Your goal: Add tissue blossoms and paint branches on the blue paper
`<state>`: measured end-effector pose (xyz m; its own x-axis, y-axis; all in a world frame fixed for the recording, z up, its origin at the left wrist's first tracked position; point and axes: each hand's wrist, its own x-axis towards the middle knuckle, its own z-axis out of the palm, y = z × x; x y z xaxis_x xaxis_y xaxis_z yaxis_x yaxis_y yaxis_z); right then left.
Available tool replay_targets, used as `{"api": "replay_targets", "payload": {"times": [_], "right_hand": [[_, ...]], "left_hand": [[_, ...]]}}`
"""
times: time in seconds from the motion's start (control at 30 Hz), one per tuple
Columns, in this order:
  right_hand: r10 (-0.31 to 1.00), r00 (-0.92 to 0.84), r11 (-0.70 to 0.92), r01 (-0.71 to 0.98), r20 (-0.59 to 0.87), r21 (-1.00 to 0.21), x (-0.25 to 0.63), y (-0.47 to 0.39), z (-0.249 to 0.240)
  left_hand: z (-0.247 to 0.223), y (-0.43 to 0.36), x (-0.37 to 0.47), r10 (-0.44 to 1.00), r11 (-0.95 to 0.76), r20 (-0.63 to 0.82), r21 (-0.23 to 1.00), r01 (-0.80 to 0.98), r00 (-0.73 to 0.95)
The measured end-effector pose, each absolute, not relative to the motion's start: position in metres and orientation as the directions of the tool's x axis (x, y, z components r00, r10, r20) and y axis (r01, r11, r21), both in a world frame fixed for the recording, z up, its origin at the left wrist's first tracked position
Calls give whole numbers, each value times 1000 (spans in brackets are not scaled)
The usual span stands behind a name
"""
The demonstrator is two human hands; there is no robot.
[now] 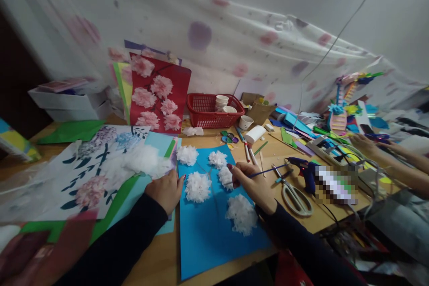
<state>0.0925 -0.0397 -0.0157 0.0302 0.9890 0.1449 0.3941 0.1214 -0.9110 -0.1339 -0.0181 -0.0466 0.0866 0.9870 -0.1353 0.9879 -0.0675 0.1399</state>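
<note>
Blue sheet (204, 241) lies on the table (164, 250), front corner close to the table's front edge, a thin strip of wood showing below its lower edge. Five white flowers (197, 187) on it: four in the upper half, one lower right; lower left is plain blue, with faint branch lines between the blooms. Left side tight: pale blue paper and a cotton wad (145, 161) sit just beside the sheet. Far edge: paint pots (229, 136) near the upper right corner, red basket (216, 120) behind. Right side: scissors (286, 184) near the right forearm, glue gun (305, 173) just past them; a co-worker's hands (363, 147) are well apart, far right. Pose: both forearms come in from the front, angled inward. Left hand (166, 189) palm down on the sheet's left edge, thumb toward the flowers; can't tell if it pinches the edge or just rests. Right hand (251, 183) is curled around a thin dark stick (271, 170) pointing right, fingertips at the upper right flower; contact with it unclear.
</note>
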Motion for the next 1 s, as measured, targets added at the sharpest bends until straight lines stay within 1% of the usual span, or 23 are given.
{"api": "replay_targets", "payload": {"times": [0.07, 0.17, 0.4, 0.7, 0.93, 1.0], "right_hand": [[992, 26, 100, 431, 123, -897, 91, -48, -21], [991, 16, 111, 464, 133, -879, 91, -49, -24], [987, -21, 150, 461, 158, -874, 82, -21, -38], [971, -65, 229, 513, 228, -828, 74, -21, -54], [964, -61, 254, 504, 259, -825, 72, -22, -54], [965, -60, 253, 483, 257, -838, 74, -22, -50]], "left_hand": [[-47, -18, -134, 988, -61, -135, 136, 989, 80], [-47, -17, -133, 988, -58, -137, 135, 989, 77], [-44, -18, -133, 988, -64, -135, 115, 991, 80], [-47, -16, -134, 986, -72, -144, 83, 994, 84], [-46, -16, -134, 986, -59, -148, 81, 995, 70], [-45, -17, -136, 991, -41, -122, 102, 994, 54]]}}
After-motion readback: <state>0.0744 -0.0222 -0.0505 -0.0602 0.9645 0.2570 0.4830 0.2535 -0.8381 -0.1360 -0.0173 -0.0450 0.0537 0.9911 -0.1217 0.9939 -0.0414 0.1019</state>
